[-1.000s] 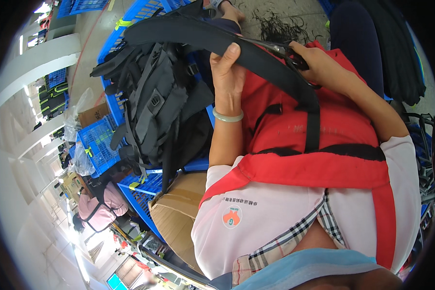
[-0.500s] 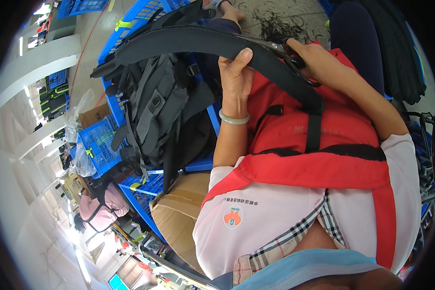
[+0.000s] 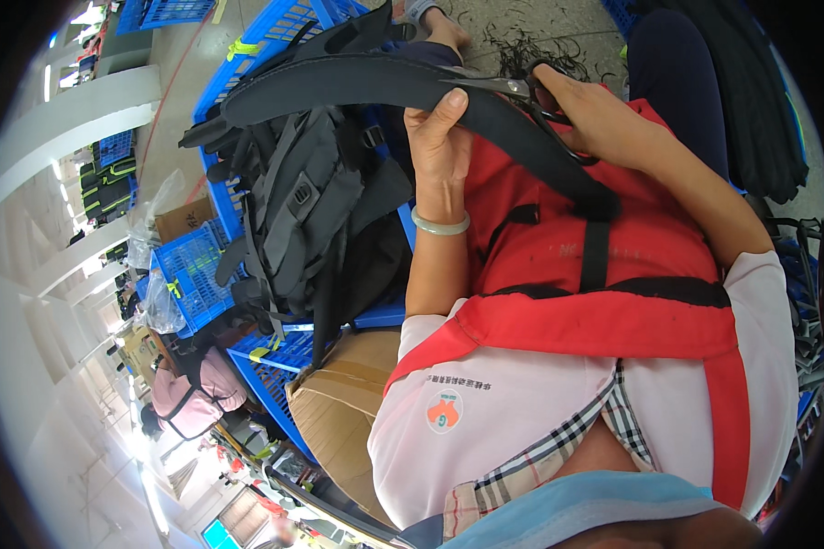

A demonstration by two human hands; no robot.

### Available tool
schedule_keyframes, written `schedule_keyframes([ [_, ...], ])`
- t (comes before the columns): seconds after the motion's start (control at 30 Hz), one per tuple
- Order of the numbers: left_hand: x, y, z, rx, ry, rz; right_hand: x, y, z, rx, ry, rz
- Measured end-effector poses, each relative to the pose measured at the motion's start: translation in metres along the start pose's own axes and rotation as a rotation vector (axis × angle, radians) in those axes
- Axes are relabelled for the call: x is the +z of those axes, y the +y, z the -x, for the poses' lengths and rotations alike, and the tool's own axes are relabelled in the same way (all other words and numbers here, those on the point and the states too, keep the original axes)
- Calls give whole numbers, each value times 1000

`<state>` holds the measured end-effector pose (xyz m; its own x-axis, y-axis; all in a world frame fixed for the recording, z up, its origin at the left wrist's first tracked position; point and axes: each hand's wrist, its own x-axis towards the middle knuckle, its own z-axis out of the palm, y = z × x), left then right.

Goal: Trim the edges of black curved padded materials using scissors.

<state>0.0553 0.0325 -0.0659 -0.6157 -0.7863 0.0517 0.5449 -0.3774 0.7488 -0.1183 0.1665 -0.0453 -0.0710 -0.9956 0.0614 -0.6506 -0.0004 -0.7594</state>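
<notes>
A long curved black padded strap (image 3: 339, 80) runs from above the crate on the left to my lap. My left hand (image 3: 441, 133) grips it near the middle, thumb on top and fingers underneath. My right hand (image 3: 604, 119) holds a pair of scissors (image 3: 499, 85), fingers through the dark handles. The scissors' metal blades lie along the strap's far edge, pointing left toward my left thumb. A narrow black webbing (image 3: 595, 256) hangs from the strap's near end over my red apron (image 3: 531, 247).
A blue plastic crate (image 3: 212, 114) on the left holds a heap of black straps (image 3: 293, 210). Near it stand a cardboard box (image 3: 343, 412) and another blue crate (image 3: 192, 265). Black scraps (image 3: 540, 46) litter the floor ahead. A person in pink (image 3: 188, 398) is farther left.
The scissors have shifted left and turned, so their blades show more plainly along the strap's far edge. My left hand still grips the strap and has moved slightly left.
</notes>
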Motion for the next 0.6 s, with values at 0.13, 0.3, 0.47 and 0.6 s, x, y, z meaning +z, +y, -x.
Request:
schedule_keyframes([
  [0.13,-4,5,-3,-6,-46,-16,0,0,-4,17,-67,24],
  [0.3,-7,-1,0,-8,-12,-31,4,13,-6,39,-92,19],
  [0.47,-4,7,-6,-46,-11,35,0,10,-4,53,-40,-12],
  [0.6,-5,25,-16,-10,-31,97,5,5,-5,26,20,-26],
])
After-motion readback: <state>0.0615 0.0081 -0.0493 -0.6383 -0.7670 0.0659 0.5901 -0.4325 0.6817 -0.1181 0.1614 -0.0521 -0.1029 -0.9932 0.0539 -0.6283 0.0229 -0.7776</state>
